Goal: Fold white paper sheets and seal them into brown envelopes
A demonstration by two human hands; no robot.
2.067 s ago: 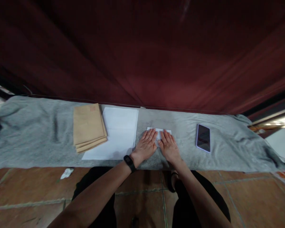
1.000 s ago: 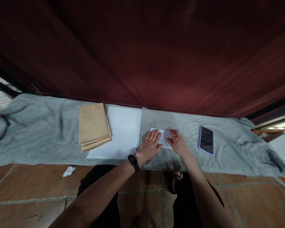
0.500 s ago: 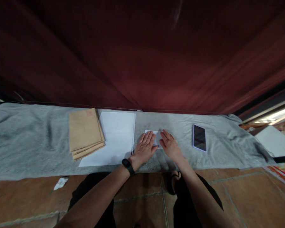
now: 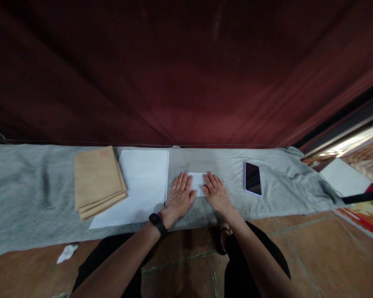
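A small folded white paper (image 4: pixel 197 182) lies on the grey cloth (image 4: pixel 34 186). My left hand (image 4: pixel 179 198) rests flat on its left part, fingers stretched out. My right hand (image 4: pixel 215 193) presses flat on its right part, fingers extended too. A black band sits on my left wrist. Most of the folded paper is hidden under my hands.
A stack of white sheets (image 4: pixel 139 182) lies left of my hands, with several brown envelopes (image 4: pixel 95 180) further left. A phone (image 4: pixel 253 178) lies face up to the right. A dark red curtain (image 4: pixel 186 74) hangs behind. A paper scrap (image 4: pixel 67 253) lies on the tiled floor.
My right hand slid out to the paper's right edge, then came back beside the left; both now lie flat on it. The view has swung to the right.
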